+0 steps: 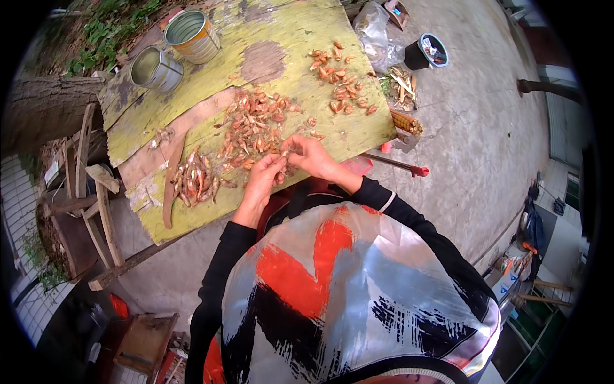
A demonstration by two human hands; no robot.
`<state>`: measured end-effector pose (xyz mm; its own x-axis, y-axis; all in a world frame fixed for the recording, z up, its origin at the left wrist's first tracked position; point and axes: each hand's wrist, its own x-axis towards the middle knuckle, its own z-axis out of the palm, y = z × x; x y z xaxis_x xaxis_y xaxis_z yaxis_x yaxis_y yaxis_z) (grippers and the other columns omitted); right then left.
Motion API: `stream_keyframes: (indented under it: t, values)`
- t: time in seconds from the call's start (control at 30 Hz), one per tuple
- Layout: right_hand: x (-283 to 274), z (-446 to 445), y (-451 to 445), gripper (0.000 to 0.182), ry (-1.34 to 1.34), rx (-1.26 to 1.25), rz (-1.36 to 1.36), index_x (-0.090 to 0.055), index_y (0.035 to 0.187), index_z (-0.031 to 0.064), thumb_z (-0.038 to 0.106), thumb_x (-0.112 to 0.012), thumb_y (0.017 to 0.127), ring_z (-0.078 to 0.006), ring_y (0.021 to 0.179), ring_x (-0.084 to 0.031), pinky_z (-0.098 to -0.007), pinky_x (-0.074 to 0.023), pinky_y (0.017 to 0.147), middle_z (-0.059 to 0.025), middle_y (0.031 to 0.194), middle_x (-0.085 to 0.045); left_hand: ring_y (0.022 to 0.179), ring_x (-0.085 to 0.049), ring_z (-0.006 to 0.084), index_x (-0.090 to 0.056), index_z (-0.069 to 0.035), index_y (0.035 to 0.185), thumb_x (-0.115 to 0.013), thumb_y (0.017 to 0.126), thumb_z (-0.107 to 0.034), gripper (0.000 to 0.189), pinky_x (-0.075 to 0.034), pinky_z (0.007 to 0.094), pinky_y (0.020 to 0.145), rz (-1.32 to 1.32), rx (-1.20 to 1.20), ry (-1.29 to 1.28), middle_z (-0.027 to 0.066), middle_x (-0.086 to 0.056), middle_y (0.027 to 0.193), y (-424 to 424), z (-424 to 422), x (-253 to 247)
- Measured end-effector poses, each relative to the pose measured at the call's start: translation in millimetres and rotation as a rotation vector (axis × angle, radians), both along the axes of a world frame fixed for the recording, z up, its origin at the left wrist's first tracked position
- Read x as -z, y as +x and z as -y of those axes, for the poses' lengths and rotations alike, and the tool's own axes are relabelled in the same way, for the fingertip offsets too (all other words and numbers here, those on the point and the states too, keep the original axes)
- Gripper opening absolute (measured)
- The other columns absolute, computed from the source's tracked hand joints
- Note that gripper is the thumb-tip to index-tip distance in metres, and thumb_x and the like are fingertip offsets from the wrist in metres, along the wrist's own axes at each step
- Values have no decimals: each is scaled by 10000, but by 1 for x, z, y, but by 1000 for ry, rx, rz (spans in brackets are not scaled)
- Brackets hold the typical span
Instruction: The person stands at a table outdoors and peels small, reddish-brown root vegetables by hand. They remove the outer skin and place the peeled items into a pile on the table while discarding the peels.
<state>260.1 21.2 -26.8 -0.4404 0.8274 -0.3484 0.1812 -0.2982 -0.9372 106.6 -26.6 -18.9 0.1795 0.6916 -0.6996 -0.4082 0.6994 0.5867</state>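
My left hand (265, 176) and my right hand (311, 156) meet over the near edge of a worn yellow wooden board (307, 77). Their fingertips pinch a small pale bulb (285, 154), mostly hidden by the fingers. Just beyond my hands lies a large heap of small reddish-brown bulbs, perhaps shallots (256, 120), with loose skins among them. To the left, a pile of longer bulbs with stalks (196, 180) rests beside a thin wooden strip (172, 182). More reddish bulbs (340, 79) are spread out at the far right of the board.
Two open metal cans (192, 38) (160, 72) stand at the board's far left. Beyond its right edge are a plastic bag (373, 33), a black bin (422, 54) with litter, a corncob-like bundle (407, 122) and a red-tipped rod (395, 163). Wooden legs (103, 216) stand at left.
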Motion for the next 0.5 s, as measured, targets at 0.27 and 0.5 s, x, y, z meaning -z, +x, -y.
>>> stream_keyframes:
  t: [0.27, 0.5]
  values:
    - [-1, 2, 3, 231, 30, -48, 106, -585, 999, 5, 1, -517, 779, -72, 660, -562, -231, -456, 575, -37, 771, -607, 514, -430, 48, -557, -76, 854, -510, 913, -204, 149, -339, 171, 480, -97, 52, 125, -31, -501, 661, 5, 9, 3]
    - [0, -14, 23, 219, -65, 125, -72, -613, 997, 1, 32, -538, 794, -85, 708, -581, -218, -472, 652, -38, 814, -637, 582, -451, 46, -564, -64, 885, -505, 901, -156, 110, -362, 187, 498, -71, -14, 113, -17, -541, 741, 2, 6, 4]
